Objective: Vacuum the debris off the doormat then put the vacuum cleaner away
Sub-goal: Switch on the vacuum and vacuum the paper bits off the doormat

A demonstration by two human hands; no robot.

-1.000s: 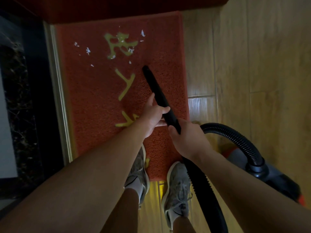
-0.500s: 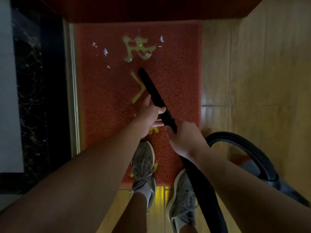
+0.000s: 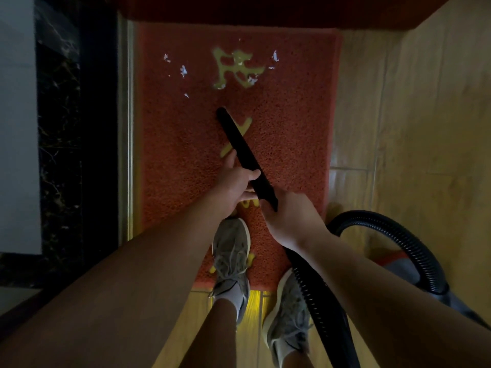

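Note:
A red doormat (image 3: 292,123) with yellow characters lies on the floor ahead of me. Several white scraps of debris (image 3: 183,71) are scattered over its far part. A black vacuum nozzle (image 3: 239,142) slants across the mat, its tip a short way below the scraps. My left hand (image 3: 235,181) grips the nozzle from the left, thumb over the top. Just behind it my right hand (image 3: 289,216) grips the nozzle's rear end, where the ribbed black hose (image 3: 318,309) begins. The hose loops to the vacuum cleaner body (image 3: 403,266), grey and orange, at the right.
My two grey sneakers stand at the mat's near edge, the left one (image 3: 231,256) on the mat. A metal threshold strip (image 3: 127,128) and dark marble (image 3: 58,128) run along the left. A red door (image 3: 265,9) closes the far side. Wooden floor (image 3: 411,128) spreads to the right.
The nozzle tip has swung left across the mat, from right of the middle yellow character to over it. My left foot has stepped further onto the mat. Both hands keep their grip.

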